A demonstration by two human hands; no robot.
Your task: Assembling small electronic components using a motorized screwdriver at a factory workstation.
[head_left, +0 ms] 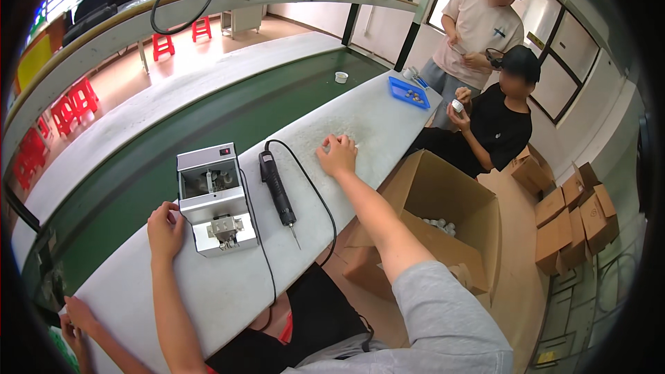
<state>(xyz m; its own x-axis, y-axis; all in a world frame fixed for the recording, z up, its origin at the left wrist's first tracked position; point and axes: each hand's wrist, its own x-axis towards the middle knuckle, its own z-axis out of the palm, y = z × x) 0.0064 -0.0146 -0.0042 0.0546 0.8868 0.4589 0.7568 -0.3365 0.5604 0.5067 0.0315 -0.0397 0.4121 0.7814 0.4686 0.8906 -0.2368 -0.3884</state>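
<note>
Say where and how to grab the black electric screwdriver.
Probably best gripping the electric screwdriver mid-body, from above and the right, using the right hand. It lies lengthwise, its body thick, its thin bit at the near end. The silver machine stands on its left; reach over the looped cord.

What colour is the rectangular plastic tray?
The rectangular plastic tray is bright blue, best seen in the head view.

Smooth metal mach. (213,205), matt plas. screwdrvr (277,190), matt cardbd box (485,225), glossy plas. tray (396,88), soft matt cloth sleeve (443,305)
</note>
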